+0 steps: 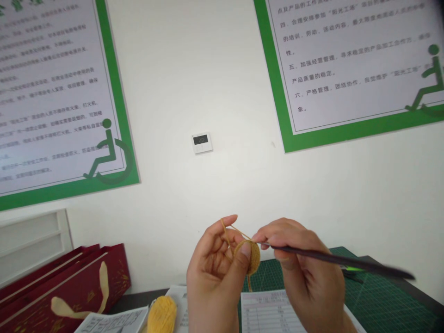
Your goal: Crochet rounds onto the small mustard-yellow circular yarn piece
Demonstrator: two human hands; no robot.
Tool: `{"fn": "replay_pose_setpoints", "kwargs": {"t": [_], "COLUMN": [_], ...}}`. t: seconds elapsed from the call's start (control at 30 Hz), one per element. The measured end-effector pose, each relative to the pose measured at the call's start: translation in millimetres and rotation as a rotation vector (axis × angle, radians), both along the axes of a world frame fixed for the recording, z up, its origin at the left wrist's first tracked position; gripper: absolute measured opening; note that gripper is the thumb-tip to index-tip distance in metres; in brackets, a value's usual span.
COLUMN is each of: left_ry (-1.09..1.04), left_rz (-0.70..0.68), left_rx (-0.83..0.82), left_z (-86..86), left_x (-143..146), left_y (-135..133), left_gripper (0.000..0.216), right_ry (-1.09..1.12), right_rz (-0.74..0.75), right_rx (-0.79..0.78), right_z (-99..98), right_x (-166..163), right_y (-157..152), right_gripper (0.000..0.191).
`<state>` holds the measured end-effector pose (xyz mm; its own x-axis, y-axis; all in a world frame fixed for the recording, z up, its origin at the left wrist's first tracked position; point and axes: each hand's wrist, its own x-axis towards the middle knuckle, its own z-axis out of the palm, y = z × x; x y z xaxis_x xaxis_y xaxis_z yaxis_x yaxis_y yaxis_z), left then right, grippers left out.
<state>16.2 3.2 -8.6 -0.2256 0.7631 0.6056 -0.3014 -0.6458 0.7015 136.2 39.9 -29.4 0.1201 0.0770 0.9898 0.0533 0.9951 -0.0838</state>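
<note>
A small round mustard-yellow crochet piece (255, 259) is pinched between the thumb and fingers of my left hand (222, 268). Yellow yarn (239, 230) loops over the raised left index finger and runs to the top edge of the piece. In my right hand (305, 268) is a crochet hook (333, 257) with a long dark handle pointing right. Its metal tip meets the upper edge of the crochet piece, where the right fingertips partly hide it. A short yarn tail hangs below the piece. Lower left of my hands sits a ball of yellow yarn (162, 315).
Printed sheets (267, 310) lie on the table, partly over a green cutting mat (374, 300). Dark red gift bags (86, 286) stand at the left. A dark-handled tool (353, 274) lies behind my right hand. The wall carries a thermostat (201, 143) and green-framed posters (284, 115).
</note>
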Motion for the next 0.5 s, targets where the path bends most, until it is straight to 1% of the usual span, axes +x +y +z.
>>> {"fn": "replay_pose_setpoints", "kwargs": {"t": [0.07, 0.1, 0.13, 0.17, 0.2, 0.27, 0.33, 0.37, 0.4, 0.43, 0.47, 0.5], "left_ry": [0.031, 0.039, 0.037, 0.023, -0.004, -0.082, -0.145, -0.16, -0.166, -0.167, -0.164, -0.156], "left_rz": [0.0, -0.003, -0.007, -0.01, -0.014, -0.047, -0.133, -0.182, -0.223, -0.244, -0.238, -0.207], "left_rx": [0.019, 0.025, 0.031, 0.033, 0.025, -0.01, -0.06, -0.089, -0.111, -0.123, -0.123, -0.107], "left_z": [-0.2, -0.2, 0.0, 0.3, 0.8, 2.0, 3.3, 3.9, 4.3, 4.7, 5.0, 5.2], "left_x": [-1.7, -2.4, -3.1, -3.7, -4.4, -5.7, -7.2, -7.7, -7.9, -7.6, -6.7, -5.3], "left_y": [-0.8, -1.4, -2.2, -2.8, -3.1, -2.9, -1.9, -1.5, -1.2, -1.3, -1.8, -2.5], "left_gripper": [0.035, 0.035, 0.035, 0.036, 0.037, 0.043, 0.049, 0.052, 0.054, 0.055, 0.055, 0.055], "right_ry": [-0.069, -0.089, -0.091, -0.075, -0.046, 0.022, 0.079, 0.092, 0.094, 0.086, 0.076, 0.068], "right_rz": [-0.15, -0.198, -0.219, -0.208, -0.172, -0.045, 0.11, 0.173, 0.204, 0.187, 0.109, -0.017], "right_rx": [0.106, 0.135, 0.142, 0.127, 0.093, 0.009, -0.061, -0.072, -0.062, -0.023, 0.04, 0.118], "right_z": [2.0, 2.3, 2.0, 1.1, -0.4, -3.7, -6.2, -7.0, -7.5, -7.8, -8.2, -8.5], "right_x": [-0.5, -1.3, -2.2, -3.3, -4.5, -6.9, -9.6, -11.0, -12.6, -14.2, -15.9, -17.5], "right_y": [-2.5, -2.8, -2.3, -1.0, 1.0, 6.5, 12.3, 14.6, 16.0, 16.5, 15.9, 14.3], "right_gripper": [0.024, 0.025, 0.026, 0.026, 0.026, 0.023, 0.02, 0.019, 0.02, 0.023, 0.029, 0.035]}}
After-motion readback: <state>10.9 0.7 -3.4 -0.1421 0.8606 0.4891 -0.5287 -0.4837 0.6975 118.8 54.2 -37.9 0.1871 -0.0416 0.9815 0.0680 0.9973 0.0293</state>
